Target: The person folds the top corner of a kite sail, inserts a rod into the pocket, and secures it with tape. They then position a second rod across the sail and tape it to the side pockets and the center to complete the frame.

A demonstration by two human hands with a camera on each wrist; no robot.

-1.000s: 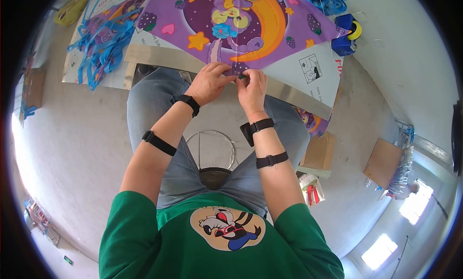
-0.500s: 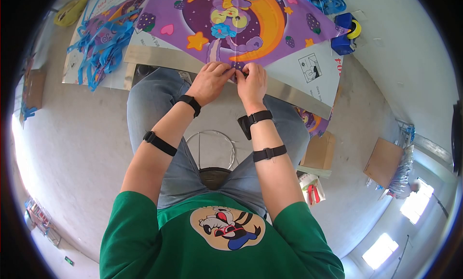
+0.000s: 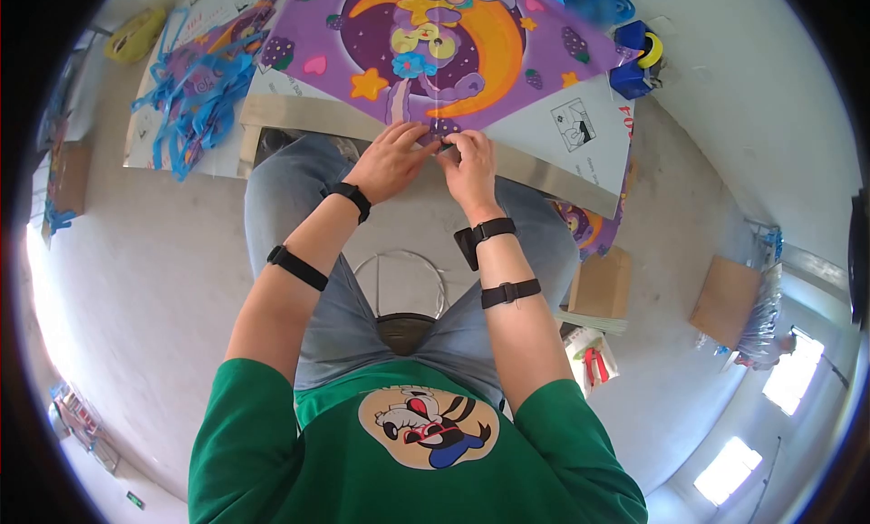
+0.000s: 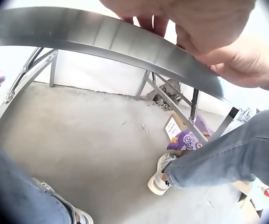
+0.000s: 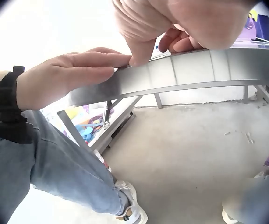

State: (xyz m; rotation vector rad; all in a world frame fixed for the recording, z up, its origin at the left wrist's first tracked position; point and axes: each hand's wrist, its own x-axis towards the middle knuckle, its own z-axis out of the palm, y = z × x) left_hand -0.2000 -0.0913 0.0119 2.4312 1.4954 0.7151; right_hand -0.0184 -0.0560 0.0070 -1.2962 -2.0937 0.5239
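Purple moon-print sheet (image 3: 453,62) lay spread on the worktable, its near corner reaching the metal table edge (image 3: 562,184), where both hands met. The right hand (image 3: 471,168) pinched that corner, thumb against forefinger; the left hand (image 3: 391,160) had its fingertips right beside, but whether they gripped the sheet or merely touched it, I could not tell. A small dark bit showed between the fingertips, too small to name.

Working that corner well probably called for one hand to steady it against the edge while the other made the fine adjustment, with light, even tension, since thin material might crease or slip if tugged sideways.

Beyond the sheet's right corner, a blue tape dispenser (image 3: 629,80) held a yellow tape roll (image 3: 651,50). By the right leg stood a brown cardboard box (image 3: 601,288), its contents not visible, and near it a white bag (image 3: 576,345) with something red (image 3: 596,365) at it, whether inside or on its face being unclear.
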